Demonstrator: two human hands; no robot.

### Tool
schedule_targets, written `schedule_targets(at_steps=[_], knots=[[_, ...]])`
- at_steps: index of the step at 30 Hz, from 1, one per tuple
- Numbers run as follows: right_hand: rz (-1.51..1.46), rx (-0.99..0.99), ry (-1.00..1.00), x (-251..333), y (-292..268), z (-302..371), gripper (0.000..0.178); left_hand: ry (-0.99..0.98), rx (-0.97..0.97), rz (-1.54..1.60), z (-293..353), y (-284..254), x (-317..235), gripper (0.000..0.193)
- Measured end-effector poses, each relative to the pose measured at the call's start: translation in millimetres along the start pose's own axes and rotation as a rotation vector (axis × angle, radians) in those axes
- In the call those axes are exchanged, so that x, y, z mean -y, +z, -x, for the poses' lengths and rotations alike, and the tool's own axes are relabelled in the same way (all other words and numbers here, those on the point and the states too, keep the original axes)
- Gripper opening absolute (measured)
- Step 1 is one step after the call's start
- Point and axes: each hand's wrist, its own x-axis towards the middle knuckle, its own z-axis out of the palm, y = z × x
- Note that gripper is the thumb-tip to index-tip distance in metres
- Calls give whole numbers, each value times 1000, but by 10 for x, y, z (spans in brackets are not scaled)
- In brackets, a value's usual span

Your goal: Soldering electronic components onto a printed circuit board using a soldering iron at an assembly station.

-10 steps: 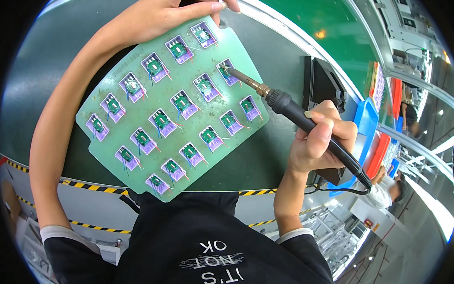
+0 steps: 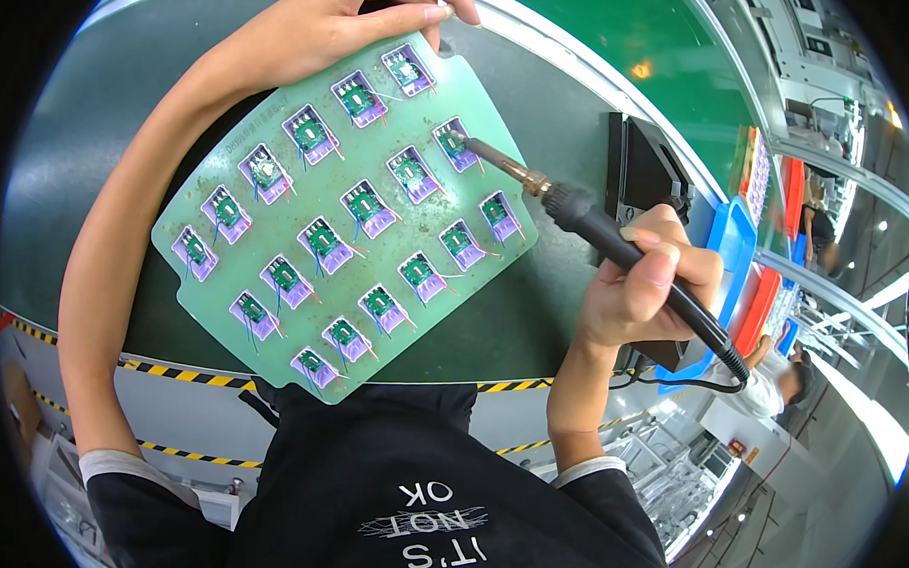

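A pale green fixture plate [image 2: 276, 228] lies tilted across the dark worktop, holding rows of small lilac housings. Each housing carries a green circuit board [image 2: 368, 203] with thin red and blue wires. Closed around the dark handle of a soldering iron [image 2: 602, 229] is my right hand [image 2: 655, 281]. The iron's tip is at a circuit board [image 2: 451, 142] near the plate's upper right; contact cannot be told. My left hand [image 2: 354, 20] is curled at the plate's far corner, thumb along the edge; some of its fingers are partly hidden. My left forearm runs beside the plate's left edge.
A black box-shaped device [image 2: 647, 171] stands right of the plate. Behind my right hand are a blue tray [image 2: 728, 239] and a red bin [image 2: 759, 305]. The iron's cable [image 2: 706, 383] hangs below its handle. Black-and-yellow tape [image 2: 186, 375] lines the near edge. Other people are at far right.
My right hand and the soldering iron have shifted slightly to the right, the tip sliding a little rightward on or over the same housing. My left hand and the plate look unmoved.
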Motion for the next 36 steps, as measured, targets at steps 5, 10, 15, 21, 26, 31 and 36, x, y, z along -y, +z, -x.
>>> schedule_targets(at_steps=[5,10,15,21,26,31,36], knots=[[-20,-86,-1,25,-197,-118,26,977,176,230,-352,9,560,29],[60,-220,-3,91,-365,-230,28,-19,-21,-10,56,81,-74,29],[-91,-170,-34,84,-557,-144,24,10,-55,-58,121,47,-66,28],[-48,-68,29,55,-621,110,22,8,-42,-69,44,86,-15,28],[-64,11,-39,44,-534,126,19,-10,-84,-112,103,65,-84,27],[-68,101,-82,48,-530,136,17,-25,-87,-132,105,110,-119,27],[-55,89,-82,61,-500,157,18,16,-70,-145,108,104,-118,27]])
